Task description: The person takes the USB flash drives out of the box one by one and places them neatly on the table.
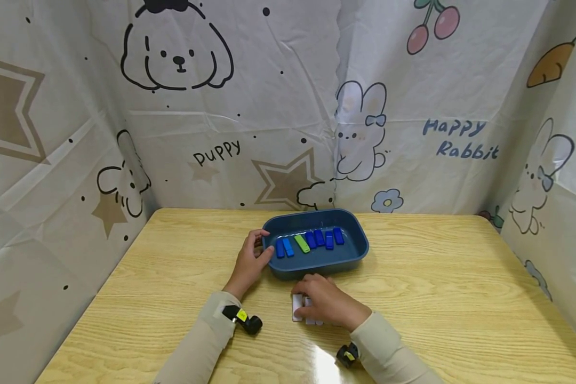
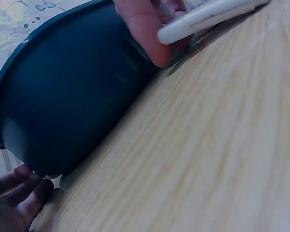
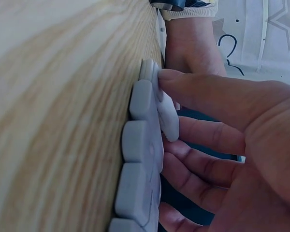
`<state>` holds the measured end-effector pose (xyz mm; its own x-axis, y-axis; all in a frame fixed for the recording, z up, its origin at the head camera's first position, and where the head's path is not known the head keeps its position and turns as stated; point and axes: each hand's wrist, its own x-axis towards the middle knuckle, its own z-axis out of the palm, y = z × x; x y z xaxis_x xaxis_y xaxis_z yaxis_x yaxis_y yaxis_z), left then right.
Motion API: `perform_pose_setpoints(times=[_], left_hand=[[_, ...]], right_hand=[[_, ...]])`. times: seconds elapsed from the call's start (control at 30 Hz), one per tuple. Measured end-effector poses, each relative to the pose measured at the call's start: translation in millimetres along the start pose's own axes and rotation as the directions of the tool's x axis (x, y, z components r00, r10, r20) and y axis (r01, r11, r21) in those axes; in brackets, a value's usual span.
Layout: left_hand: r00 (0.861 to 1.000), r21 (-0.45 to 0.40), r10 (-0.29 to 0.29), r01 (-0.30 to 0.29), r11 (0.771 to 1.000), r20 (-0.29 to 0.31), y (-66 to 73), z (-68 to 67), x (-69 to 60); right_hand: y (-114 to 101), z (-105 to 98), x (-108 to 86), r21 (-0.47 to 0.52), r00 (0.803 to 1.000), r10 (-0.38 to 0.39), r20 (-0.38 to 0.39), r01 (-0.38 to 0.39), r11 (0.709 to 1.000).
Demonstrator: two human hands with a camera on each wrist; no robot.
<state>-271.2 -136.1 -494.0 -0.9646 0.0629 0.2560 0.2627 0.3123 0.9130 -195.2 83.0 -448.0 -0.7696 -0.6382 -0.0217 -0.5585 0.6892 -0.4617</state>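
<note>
My left hand (image 1: pixel 252 261) holds the left end of a dark blue plastic tray (image 1: pixel 300 272), thumb at the rim and several fingers against its outer wall. In the tray lie several small blue rounded bars and one green bar (image 1: pixel 302 244). In front of it, my right hand (image 1: pixel 328 301) pinches a small white rounded bar (image 3: pixel 168 118) between thumb and fingers, one end tipped up off the others. More white bars (image 3: pixel 135 191) stand side by side under the right palm, partly hidden in the head view.
The wooden table (image 1: pixel 437 282) extends to both sides of the tray. Behind it hangs a pale printed cloth (image 1: pixel 269 106), also at the left and right. A small black wrist camera (image 1: pixel 247 320) sits on the left sleeve.
</note>
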Motion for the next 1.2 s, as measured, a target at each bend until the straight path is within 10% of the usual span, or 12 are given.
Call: perform_pose_setpoints(times=[0.6,0.93,1.2], left_hand=[[0.999,0.008,0.000,-0.001,1.000,0.033,42.6,-6.3,-14.2],[1.000,-0.005,-0.011,0.011,1.000,0.021,1.9,-0.9,0.2],[1.000,0.023,0.020,-0.020,1.000,-0.013,-1.8,0.4,-0.2]], right_hand=[[0,-2,-1.7,0.014,1.000,-0.002,0.026,0.001,1.000],[0,-2,-2.3,0.042,0.999,-0.006,0.045,0.004,0.999],[-2,-3,-3.5,0.028,0.998,-0.011,0.069,0.009,1.000]])
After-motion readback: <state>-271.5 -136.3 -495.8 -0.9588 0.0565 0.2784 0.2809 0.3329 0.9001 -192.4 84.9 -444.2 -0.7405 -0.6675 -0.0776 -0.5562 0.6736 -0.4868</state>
